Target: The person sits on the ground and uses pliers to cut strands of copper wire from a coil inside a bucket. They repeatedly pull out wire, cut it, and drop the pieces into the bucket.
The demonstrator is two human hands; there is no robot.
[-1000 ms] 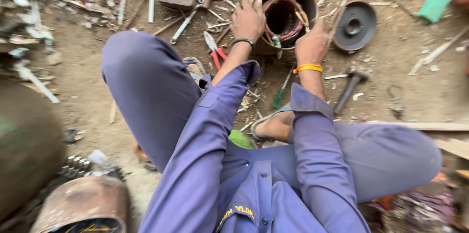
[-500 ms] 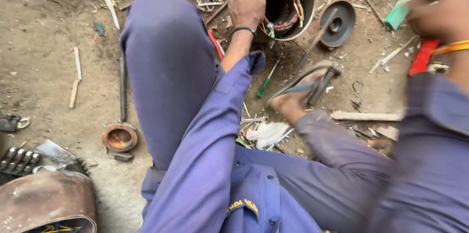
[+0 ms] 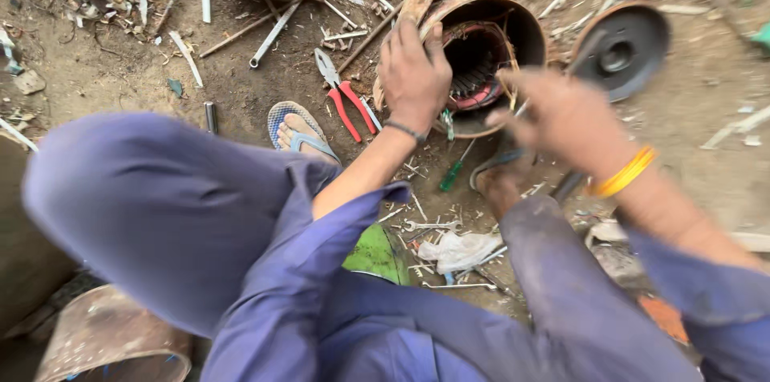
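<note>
Left hand: the left hand [image 3: 413,73] is pressing flat, fingers spread, over the near rim of the rusty round metal motor housing [image 3: 491,57], gripping its edge, probably to steady it.
Right hand: the right hand [image 3: 561,121], with a yellow bangle [image 3: 622,173] at the wrist, is hovering blurred just beside the housing's open mouth; I cannot tell whether it is holding anything.
Housing: it is lying tilted on the dirt ground [image 3: 128,81] between the feet, with copper windings showing inside.
Around it: red-handled pliers [image 3: 341,97] are lying just left of the housing, a dark round metal end cover [image 3: 622,49] to its right, and a green-handled screwdriver [image 3: 451,173] near the sandalled foot.
Change: half a second ago the right hand was reaching far to the right; it is now coming back to the housing, while the left is keeping its hold.
</note>
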